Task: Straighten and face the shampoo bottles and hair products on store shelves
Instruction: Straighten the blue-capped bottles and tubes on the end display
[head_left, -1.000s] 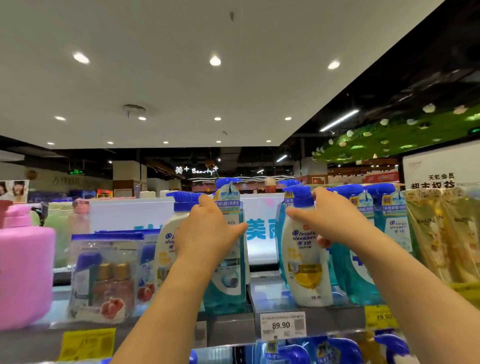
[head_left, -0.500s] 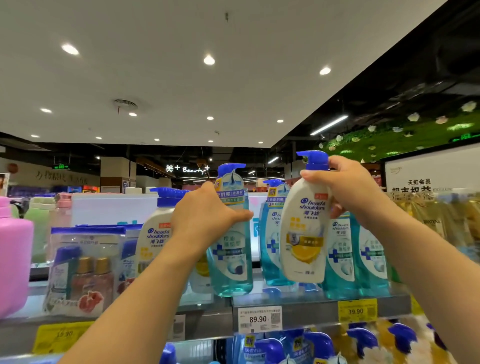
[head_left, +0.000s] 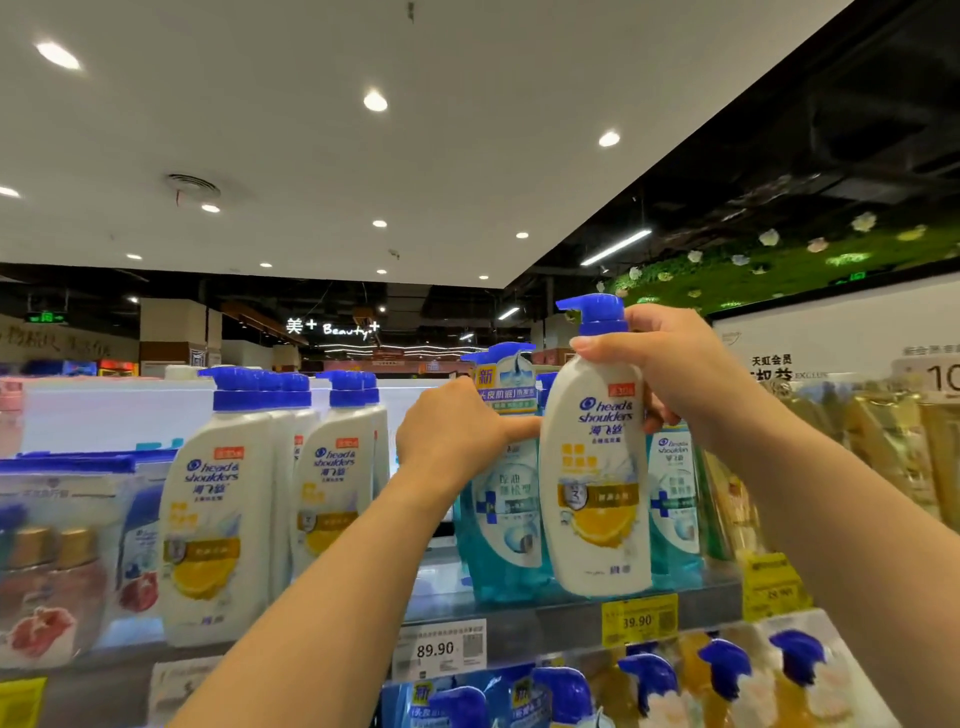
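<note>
My right hand (head_left: 670, 374) grips the neck of a white shampoo bottle (head_left: 597, 493) with a blue pump and a lemon label, holding it raised in front of the top shelf (head_left: 550, 610), label towards me. My left hand (head_left: 452, 434) grips the shoulder of a teal pump bottle (head_left: 506, 519) that stands on the shelf just left of the white one. More teal bottles (head_left: 672, 499) stand behind the lifted bottle. To the left, several matching white lemon bottles (head_left: 218, 504) stand in two rows, facing forward.
Bagged gift sets (head_left: 57, 561) fill the shelf's left end and gold packs (head_left: 883, 457) the right end. Price tags (head_left: 441, 649) line the shelf edge. Blue-pump bottles (head_left: 722, 675) crowd the shelf below. A gap lies on the shelf between the white rows and the teal bottle.
The view shifted so the shelf items slid right. My right hand holds the white bottle lifted off the shelf, about as high as before. My left hand stays on the teal bottle.
</note>
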